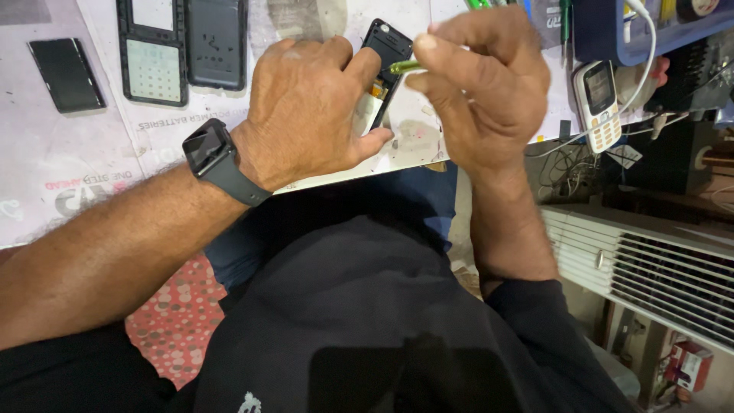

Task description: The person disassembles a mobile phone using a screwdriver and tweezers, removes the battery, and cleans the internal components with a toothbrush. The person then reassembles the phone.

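— Black phone body (pixel 386 57): location?
— Clamped in left hand (pixel 310 107), tilted, over the table edge (pixel 344 174). Right hand (pixel 478 80) pinches a green-handled tool (pixel 403 67), tip on it.
— Room around?
— Black phone shells (pixel 183 47) left of the left hand; white keypad phone (pixel 600 103) right of the right hand.

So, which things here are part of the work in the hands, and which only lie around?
In use:
- opened black phone, held by left hand
- green tool, held by right hand

Lying about:
- white keypad phone
- black phone shells
- black flat panel
- white cable
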